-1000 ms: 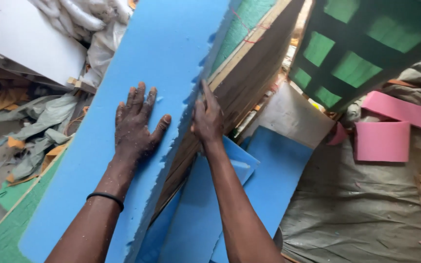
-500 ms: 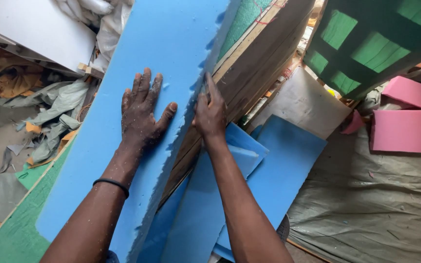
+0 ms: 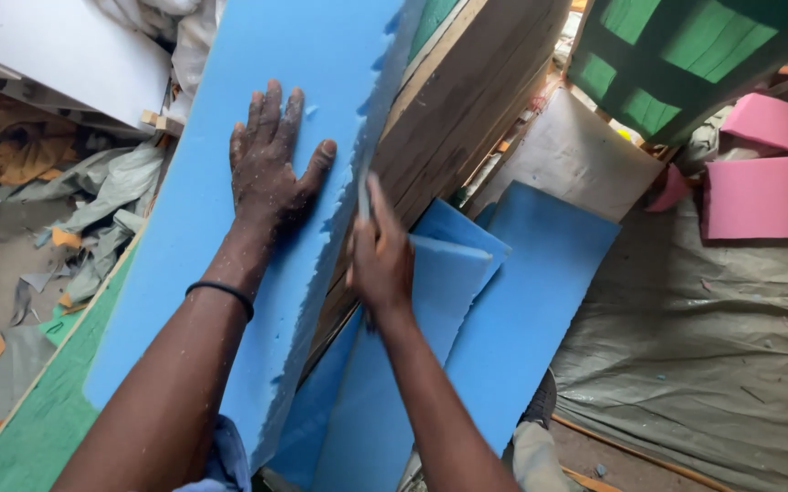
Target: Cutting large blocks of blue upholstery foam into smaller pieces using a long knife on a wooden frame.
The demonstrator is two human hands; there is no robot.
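The left hand [image 3: 271, 164] lies flat and spread wide, palm down, on the big blue foam sheet [image 3: 257, 118], pressing it onto the green-topped bench [image 3: 34, 428] beneath. A black band [image 3: 221, 293] circles that wrist. The foam sheet runs slantwise from the lower left to the top middle, and its right edge is ragged and jagged. The right hand [image 3: 380, 260] is closed around a thin blade [image 3: 363, 191] held right at that ragged edge, just beside the wooden boards [image 3: 467, 100] that stand along the right of the foam sheet; how much of the blade is in the foam I cannot tell. Below and to the right of the foam sheet, smaller blue foam pieces [image 3: 503, 301] lie overlapping on a grey tarp [image 3: 704, 346]. Well to the right of the foam sheet are pink foam blocks [image 3: 763, 191] and a green frame [image 3: 676, 46]. To its left lie crumpled cloth scraps [image 3: 93, 200] and a white board [image 3: 57, 46]
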